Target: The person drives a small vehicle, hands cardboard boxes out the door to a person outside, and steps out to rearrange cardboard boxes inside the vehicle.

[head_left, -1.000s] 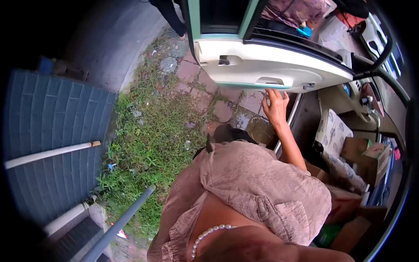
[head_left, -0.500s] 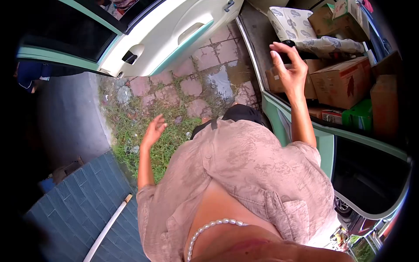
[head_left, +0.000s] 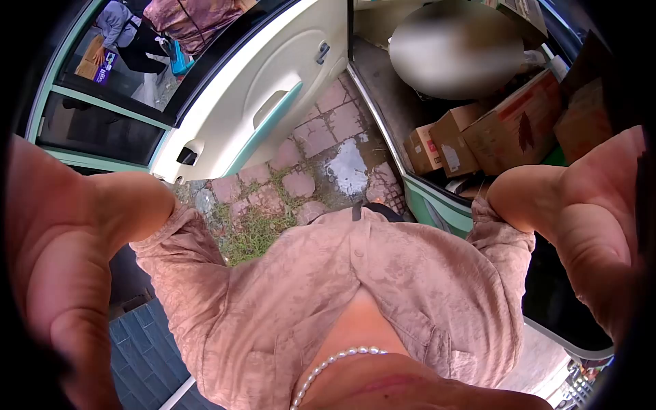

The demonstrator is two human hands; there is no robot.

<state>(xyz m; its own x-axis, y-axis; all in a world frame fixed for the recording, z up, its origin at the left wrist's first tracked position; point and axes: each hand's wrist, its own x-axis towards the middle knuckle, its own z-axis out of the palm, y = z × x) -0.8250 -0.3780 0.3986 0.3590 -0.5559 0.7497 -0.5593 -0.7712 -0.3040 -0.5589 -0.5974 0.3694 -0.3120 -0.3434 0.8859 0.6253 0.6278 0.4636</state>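
Both hands are raised close to the camera, one at each side of the view. My left hand (head_left: 58,266) fills the left edge, palm and thumb base showing, its fingertips cut off. At the right edge is my right hand (head_left: 601,225), also large, its fingertips out of sight. Whether either holds anything cannot be seen. Between the arms is the pinkish-brown shirt (head_left: 403,280) with a pearl necklace (head_left: 352,351). Ahead, the white vehicle door (head_left: 236,102) stands open beside the vehicle's interior, where cardboard boxes (head_left: 509,126) are stacked.
Paving stones (head_left: 318,137) with a wet patch and grass (head_left: 256,239) lie below the door. A bent-over person (head_left: 130,37) shows through the door window, beside a purple and brown box (head_left: 96,61). A blue-grey tiled wall (head_left: 147,348) is at lower left. A blurred patch covers part of the interior.
Both hands have risen from lower down to the sides of the camera. Earlier my right hand was at the door's edge, then over the interior. The view has turned, and the person has appeared through the window.
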